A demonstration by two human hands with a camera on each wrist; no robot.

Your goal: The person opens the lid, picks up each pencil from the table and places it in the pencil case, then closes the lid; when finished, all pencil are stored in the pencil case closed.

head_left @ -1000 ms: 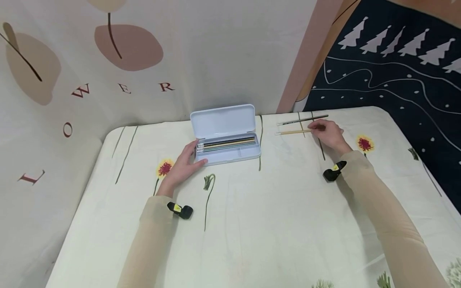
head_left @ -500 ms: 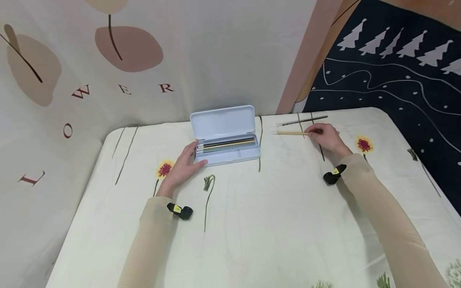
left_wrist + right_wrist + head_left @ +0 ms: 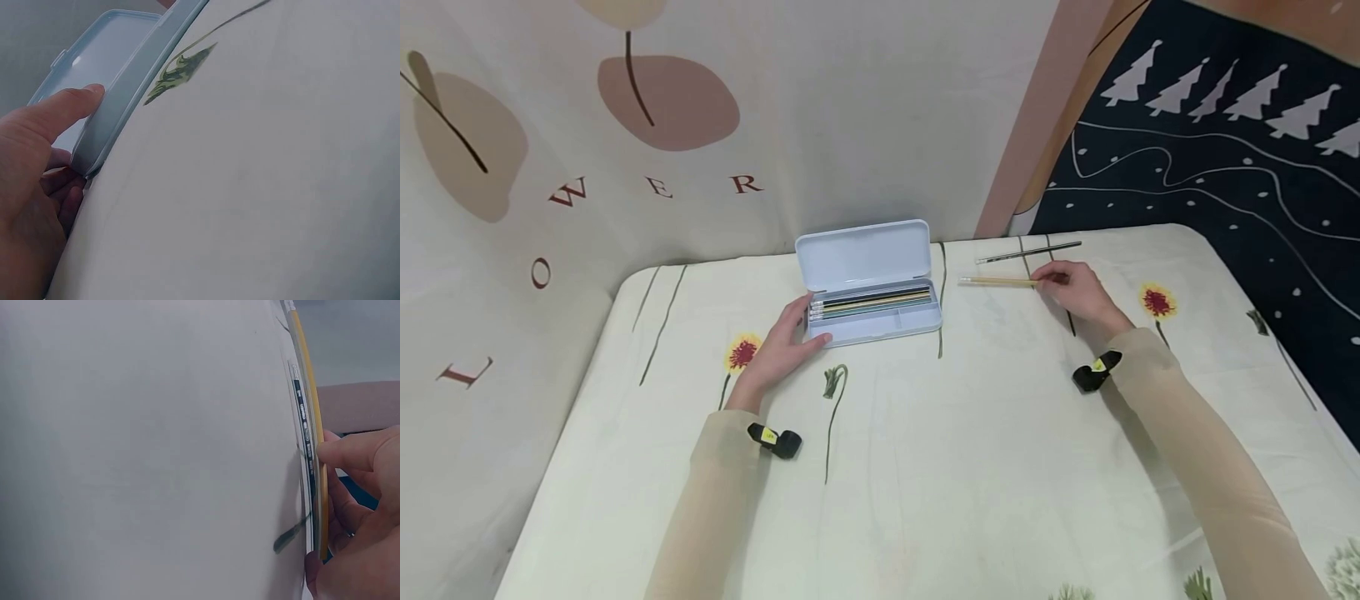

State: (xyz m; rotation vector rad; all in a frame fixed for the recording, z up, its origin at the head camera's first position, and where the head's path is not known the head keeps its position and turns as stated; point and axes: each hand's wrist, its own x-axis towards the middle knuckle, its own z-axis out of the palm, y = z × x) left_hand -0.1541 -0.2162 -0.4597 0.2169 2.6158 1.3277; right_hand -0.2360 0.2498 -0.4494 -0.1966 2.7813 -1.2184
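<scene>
A light-blue pencil case (image 3: 865, 332) lies with its lid (image 3: 865, 254) raised on the cloth. Several pencils (image 3: 872, 300) lie side by side in its long compartment. My left hand (image 3: 778, 346) holds the case's left end, its thumb over the front rim (image 3: 112, 115) and its other fingers at the outer side. To the right, my right hand (image 3: 1078, 293) pinches a yellow pencil (image 3: 997, 282) between thumb and fingers, its white-tipped end towards the case. A dark pencil (image 3: 1030, 252) with a white end lies just behind; the right wrist view shows its printed lettering (image 3: 304, 415).
A white cloth (image 3: 917, 467) with printed flowers and stems covers the table. A pale curtain (image 3: 880, 108) hangs right behind the case. At the right, a dark fabric with white trees (image 3: 1195, 175) borders the table.
My right hand has moved slightly left and towards me, taking the yellow pencil nearer the case and away from the dark pencil. My left hand and the case have stayed put.
</scene>
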